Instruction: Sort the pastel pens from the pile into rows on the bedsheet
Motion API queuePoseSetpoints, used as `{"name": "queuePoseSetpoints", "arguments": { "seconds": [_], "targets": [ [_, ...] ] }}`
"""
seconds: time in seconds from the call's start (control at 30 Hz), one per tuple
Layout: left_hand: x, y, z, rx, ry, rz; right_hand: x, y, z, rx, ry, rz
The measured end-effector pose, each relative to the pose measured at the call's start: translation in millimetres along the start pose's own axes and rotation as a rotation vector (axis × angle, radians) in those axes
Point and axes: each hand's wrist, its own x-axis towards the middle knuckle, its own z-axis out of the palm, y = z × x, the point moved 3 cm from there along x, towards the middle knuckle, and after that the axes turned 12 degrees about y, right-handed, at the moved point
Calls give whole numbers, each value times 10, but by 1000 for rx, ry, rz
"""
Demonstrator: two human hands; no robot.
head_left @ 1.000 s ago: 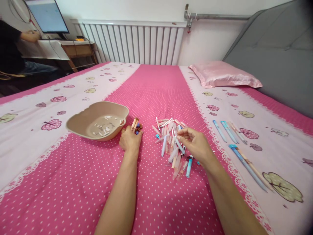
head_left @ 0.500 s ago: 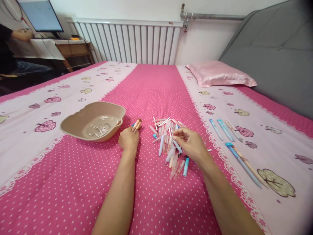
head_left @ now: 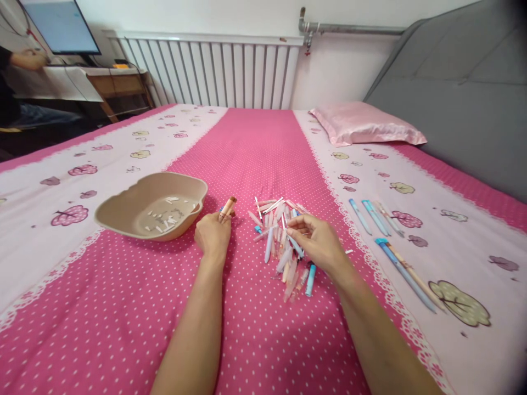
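Closed around several short pen parts [head_left: 228, 208], tan with brown ends and a bit of blue, my left hand [head_left: 213, 235] rests on the bedspread right of the bowl. My right hand [head_left: 316, 240] is at the right side of a pile of pen parts [head_left: 284, 255] in pink, white and blue. Its thumb and fingertips are pinched together at the pile; what lies between them is too small to make out. The tan bowl [head_left: 123, 211] holds small white pieces and tiny dark bits.
Several pens lie at the right: a blue pen [head_left: 360, 217], a teal pen [head_left: 375, 218] and a grey-blue pen [head_left: 407, 277] among them. Behind are a pink pillow [head_left: 366, 123], a grey headboard [head_left: 465, 82] and a radiator [head_left: 214, 71]. A person's arm [head_left: 28, 59] shows beside a monitor [head_left: 60, 27].
The whole view has shifted slightly, so things appear a little further left. Both hands keep nearly the same places and grips.
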Motion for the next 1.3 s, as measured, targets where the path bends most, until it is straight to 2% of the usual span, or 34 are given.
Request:
{"name": "queuePoseSetpoints", "arguments": {
  "seconds": [0.13,0.23,0.3,0.37,0.4,0.47,0.6,0.73,0.87,1.0,1.3],
  "targets": [
    [-57,122,-74,-356,-28,-30,4,-1,18,63,32,47],
    [-232,326,-112,-715,-156,-54,-38,-30,74,308,23,303],
    [-403,489,-130,-896,-274,-50,-87,-77,136,524,-49,494],
    [-579,632,-134,-1030,-427,-51,-126,-143,191,709,-150,602],
    [-654,682,-127,-1054,-500,-55,-137,-170,207,778,-187,634],
    [-748,727,-108,-1032,-548,-35,-144,-193,219,855,-209,684],
    [-758,668,-19,-897,-478,34,-123,-157,204,830,-135,744],
    [-722,594,56,-825,-443,43,-113,-131,210,831,-107,802],
    [-724,572,40,-936,-489,-51,-116,-152,225,837,-136,797],
    [-718,546,-14,-1048,-481,-133,-137,-154,263,860,-201,771],
    [-698,511,-3,-1018,-443,-104,-169,-85,322,870,-215,739]
  ]
}}
